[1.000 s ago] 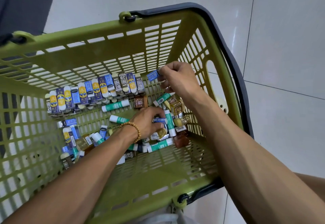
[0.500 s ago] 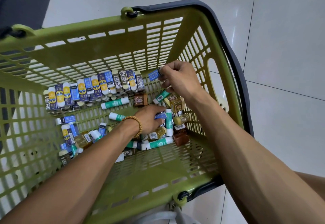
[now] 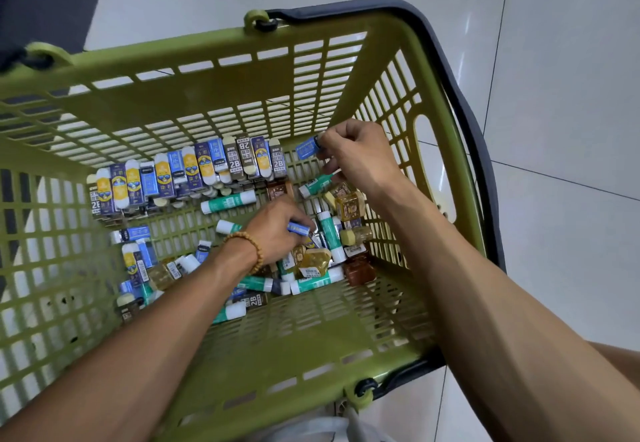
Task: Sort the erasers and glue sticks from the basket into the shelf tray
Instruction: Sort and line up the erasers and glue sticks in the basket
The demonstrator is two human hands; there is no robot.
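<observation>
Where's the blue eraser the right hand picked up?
Head view: the blue eraser is pinched in the right hand near the green basket's far right corner, just right of the row of upright erasers.

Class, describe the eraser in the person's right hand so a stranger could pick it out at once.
Start at the green basket and go to its far right corner. There the right hand pinches a blue eraser above the pile, the only one lifted off the basket floor.

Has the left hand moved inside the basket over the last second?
Barely. The left hand has stayed over the same pile, just below the lying green glue stick, gripping a blue eraser; only its fingers have shifted slightly.
</observation>
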